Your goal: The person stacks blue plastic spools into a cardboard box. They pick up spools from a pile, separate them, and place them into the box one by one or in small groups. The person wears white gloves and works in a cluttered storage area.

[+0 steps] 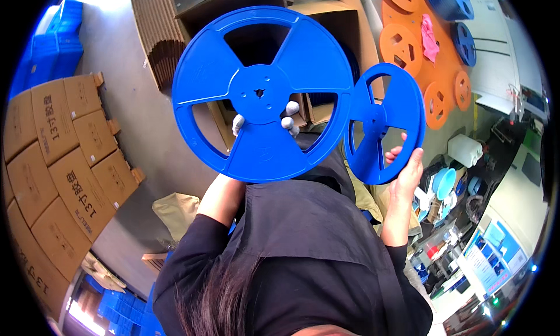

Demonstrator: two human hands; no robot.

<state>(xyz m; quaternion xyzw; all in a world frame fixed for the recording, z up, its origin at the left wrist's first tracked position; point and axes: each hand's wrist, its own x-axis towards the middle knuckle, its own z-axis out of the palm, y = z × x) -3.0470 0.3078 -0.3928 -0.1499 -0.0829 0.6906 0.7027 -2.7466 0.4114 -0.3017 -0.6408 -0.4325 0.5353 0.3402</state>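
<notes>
A grey concrete floor [125, 111] is filling the left and the centre of the frame; the room is looking like a workshop or a store. At the left edge, a row of flat brown cardboard boxes [55, 172] with dark printed characters is lying in a curve; above them, in the upper left corner, blue plastic crates [58, 41] are standing. At the top centre, a stack of corrugated cardboard sheets [157, 32] is leaning; an open brown carton [341, 21] is standing beside it. In the upper right, orange reels [429, 61] are lying flat, with a pink cloth [430, 38] on them; a white canister [465, 150] is standing below them.

The left hand [265, 123], with white finger covers, is clamping on the large blue reel [262, 93] in the upper centre, fingers passing through its openings; the right hand [405, 166] is gripping the lower rim of the smaller-looking blue reel [385, 123], held edge-on just right of the first.
</notes>
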